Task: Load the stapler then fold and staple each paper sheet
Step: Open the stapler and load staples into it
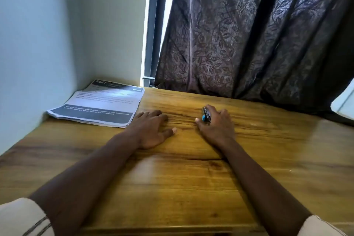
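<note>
One paper stack (99,104) just left of the flat, empty left hand (151,129), curtain (249,34) beyond, right hand (217,127) curled round stapler (206,116), pointing away, blue end by the thumb

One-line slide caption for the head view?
Right hand holds stapler on wooden table; left hand lies flat beside paper stack.

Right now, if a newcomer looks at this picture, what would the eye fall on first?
First, the two hands in the middle of the wooden table: the right hand holds a black stapler with a blue end, the left hand lies flat. Then the stack of printed sheets at the far left by the wall, and the dark leaf-patterned curtain behind.
</note>
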The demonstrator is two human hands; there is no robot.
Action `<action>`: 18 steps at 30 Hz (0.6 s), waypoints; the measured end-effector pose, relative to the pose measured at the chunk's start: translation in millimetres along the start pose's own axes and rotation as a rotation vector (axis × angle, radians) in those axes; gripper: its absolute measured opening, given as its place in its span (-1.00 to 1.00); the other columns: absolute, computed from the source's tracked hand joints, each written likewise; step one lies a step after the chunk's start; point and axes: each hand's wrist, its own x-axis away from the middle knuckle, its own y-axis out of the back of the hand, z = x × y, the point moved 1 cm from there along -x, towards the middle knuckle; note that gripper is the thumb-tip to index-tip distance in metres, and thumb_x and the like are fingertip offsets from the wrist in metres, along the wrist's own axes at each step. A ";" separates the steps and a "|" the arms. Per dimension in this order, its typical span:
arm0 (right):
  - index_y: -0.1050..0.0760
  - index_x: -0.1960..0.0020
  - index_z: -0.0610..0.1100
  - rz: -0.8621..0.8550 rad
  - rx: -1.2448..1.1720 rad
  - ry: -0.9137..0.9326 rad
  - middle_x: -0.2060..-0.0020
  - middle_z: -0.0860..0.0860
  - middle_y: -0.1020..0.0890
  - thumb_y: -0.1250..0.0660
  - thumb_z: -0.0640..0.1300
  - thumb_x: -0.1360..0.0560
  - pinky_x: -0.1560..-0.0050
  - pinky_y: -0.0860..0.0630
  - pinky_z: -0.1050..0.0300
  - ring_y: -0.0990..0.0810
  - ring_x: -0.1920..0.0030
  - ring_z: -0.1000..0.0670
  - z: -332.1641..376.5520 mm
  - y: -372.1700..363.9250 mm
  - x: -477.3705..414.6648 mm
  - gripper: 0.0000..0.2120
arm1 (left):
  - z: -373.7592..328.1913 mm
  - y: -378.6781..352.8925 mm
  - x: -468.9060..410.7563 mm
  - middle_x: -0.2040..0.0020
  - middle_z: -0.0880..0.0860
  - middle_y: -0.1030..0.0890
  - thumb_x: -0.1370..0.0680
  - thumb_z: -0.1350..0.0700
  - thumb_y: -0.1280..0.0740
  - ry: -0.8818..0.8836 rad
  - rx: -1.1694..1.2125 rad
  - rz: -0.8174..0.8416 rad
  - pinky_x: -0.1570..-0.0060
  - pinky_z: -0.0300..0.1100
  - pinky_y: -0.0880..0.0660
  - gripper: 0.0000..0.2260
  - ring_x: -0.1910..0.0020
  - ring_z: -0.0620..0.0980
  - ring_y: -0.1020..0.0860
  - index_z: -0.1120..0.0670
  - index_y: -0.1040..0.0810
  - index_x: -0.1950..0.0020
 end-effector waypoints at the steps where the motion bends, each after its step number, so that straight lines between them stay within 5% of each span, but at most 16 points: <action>1: -0.32 -0.49 0.15 0.033 0.023 0.001 -0.32 -0.10 -0.40 -0.29 0.26 -0.54 -0.36 -0.40 -0.10 -0.38 -0.34 -0.14 -0.3 -1.7 -1.4 -0.43 | 1.9 -0.2 -1.0 -0.58 0.03 -0.30 -0.55 -0.42 -0.06 -0.006 0.009 -0.008 -0.54 0.13 -0.14 -0.35 -0.55 0.10 -0.28 -0.09 -0.32 -0.54; 8: -0.50 -0.42 0.06 0.004 -0.017 0.071 -0.25 -0.07 -0.54 -0.31 0.04 -0.61 -0.23 -0.39 0.06 -0.45 -0.27 -0.05 1.4 -5.0 -5.2 -0.62 | 7.2 3.2 -9.6 -0.55 0.02 -0.34 -0.58 -0.35 -0.18 -0.035 0.045 -0.033 -0.51 0.11 -0.21 -0.46 -0.51 0.09 -0.32 -0.09 -0.41 -0.46; 11: -0.64 -0.25 0.05 -0.045 -0.421 0.042 -0.11 0.00 -0.64 -0.34 -0.04 -0.60 -0.07 -0.44 0.18 -0.53 -0.05 0.08 4.0 -0.6 -2.7 -0.75 | 2.0 8.7 -5.4 -0.58 0.00 -0.30 -0.57 -0.29 -0.26 -0.056 0.111 -0.086 -0.50 0.11 -0.26 -0.40 -0.53 0.08 -0.30 -0.08 -0.29 -0.55; 13: -0.70 -0.07 0.09 -0.003 -0.759 -0.041 0.03 0.02 -0.71 -0.36 -0.07 -0.59 -0.07 -0.61 -0.03 -0.64 0.06 0.00 9.7 1.4 -0.9 -0.85 | -3.4 13.5 -1.6 -0.59 -0.01 -0.27 -0.56 -0.24 -0.33 -0.090 0.155 -0.172 -0.47 0.12 -0.30 -0.35 -0.53 0.07 -0.28 -0.10 -0.22 -0.58; 18: -0.73 -0.01 -0.07 0.217 -1.206 -0.027 0.02 -0.13 -0.75 -0.37 -0.14 -0.60 -0.15 -0.62 -0.12 -0.70 -0.04 -0.14 35.1 -2.1 20.2 -0.85 | -13.9 21.4 6.8 -0.51 -0.07 -0.36 -0.51 -0.16 -0.44 -0.222 0.188 -0.347 -0.36 0.03 -0.43 -0.36 -0.47 -0.01 -0.34 -0.14 -0.30 -0.54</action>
